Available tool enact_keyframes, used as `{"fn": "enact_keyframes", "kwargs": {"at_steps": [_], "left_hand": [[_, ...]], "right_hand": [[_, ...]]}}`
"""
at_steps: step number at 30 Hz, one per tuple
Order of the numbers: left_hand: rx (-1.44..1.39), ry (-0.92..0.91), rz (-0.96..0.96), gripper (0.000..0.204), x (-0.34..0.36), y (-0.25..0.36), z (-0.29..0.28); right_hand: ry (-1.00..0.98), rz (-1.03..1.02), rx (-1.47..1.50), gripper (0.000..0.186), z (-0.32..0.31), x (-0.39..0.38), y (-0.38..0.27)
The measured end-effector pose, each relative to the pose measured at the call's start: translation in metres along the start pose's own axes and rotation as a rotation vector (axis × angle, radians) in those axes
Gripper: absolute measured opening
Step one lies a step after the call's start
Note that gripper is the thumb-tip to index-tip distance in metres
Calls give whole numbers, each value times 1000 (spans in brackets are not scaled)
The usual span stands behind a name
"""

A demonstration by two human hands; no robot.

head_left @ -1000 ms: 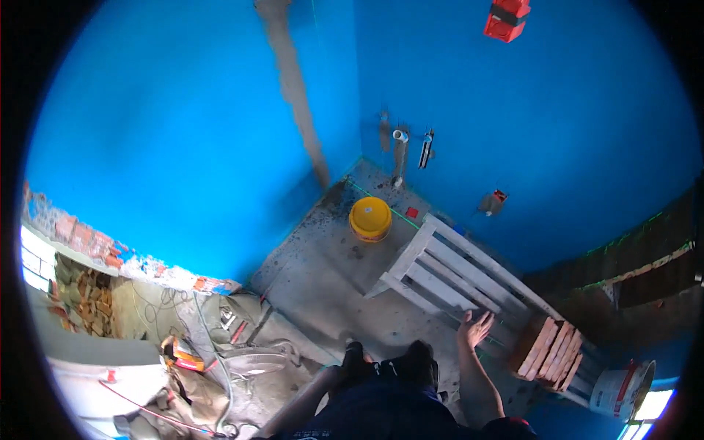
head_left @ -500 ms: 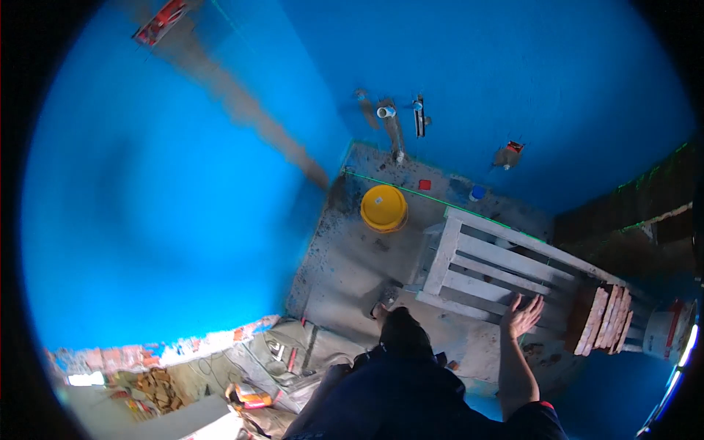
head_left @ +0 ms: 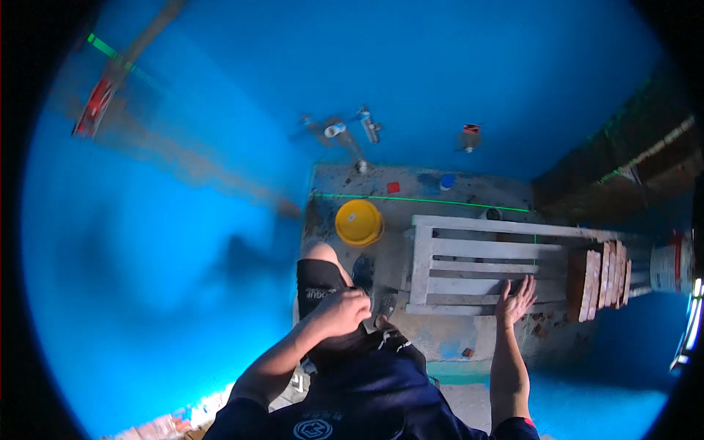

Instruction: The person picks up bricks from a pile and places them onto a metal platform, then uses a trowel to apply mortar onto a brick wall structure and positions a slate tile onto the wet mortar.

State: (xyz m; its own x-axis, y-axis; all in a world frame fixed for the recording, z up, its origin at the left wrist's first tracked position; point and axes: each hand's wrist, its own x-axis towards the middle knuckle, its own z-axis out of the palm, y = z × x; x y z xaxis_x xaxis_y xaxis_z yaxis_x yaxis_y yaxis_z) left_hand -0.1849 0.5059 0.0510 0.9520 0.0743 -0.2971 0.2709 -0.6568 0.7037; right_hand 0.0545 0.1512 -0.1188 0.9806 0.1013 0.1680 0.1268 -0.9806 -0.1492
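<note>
My left hand (head_left: 346,311), its fingers curled, is over my dark shorts by my raised knee; whether anything is in it is hidden. My right hand (head_left: 518,299) is open, fingers spread, over the white slatted wooden bench (head_left: 477,286); I cannot tell whether it touches the slats. A stack of bricks (head_left: 587,286) stands on the bench just to the right of that hand. A yellow bucket (head_left: 358,222) is on the floor beyond my knee, left of the bench.
Blue walls surround the bare concrete floor (head_left: 447,341). Pipe stubs (head_left: 335,130) project from the far wall. A red square item (head_left: 393,188) and small blue container (head_left: 447,181) lie near it, beside a green laser line. A white bucket (head_left: 664,268) stands at the bench's right end.
My view has turned further into the corner. My left arm has swung up into view, and my left leg has stepped forward. My open right hand stays over the bench, beside the bricks.
</note>
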Motion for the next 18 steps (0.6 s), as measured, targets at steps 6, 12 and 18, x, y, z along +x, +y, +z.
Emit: {"fn": "enact_keyframes", "kwargs": {"at_steps": [6, 12, 18], "left_hand": [[180, -54, 322, 15, 170, 60, -67], [180, -194, 439, 38, 378, 23, -12], [198, -670, 46, 67, 419, -7, 66]], "right_hand": [[4, 53, 85, 63, -9, 21, -8], [-68, 92, 146, 67, -5, 66, -17], [-186, 111, 156, 71, -12, 66, -10]]}}
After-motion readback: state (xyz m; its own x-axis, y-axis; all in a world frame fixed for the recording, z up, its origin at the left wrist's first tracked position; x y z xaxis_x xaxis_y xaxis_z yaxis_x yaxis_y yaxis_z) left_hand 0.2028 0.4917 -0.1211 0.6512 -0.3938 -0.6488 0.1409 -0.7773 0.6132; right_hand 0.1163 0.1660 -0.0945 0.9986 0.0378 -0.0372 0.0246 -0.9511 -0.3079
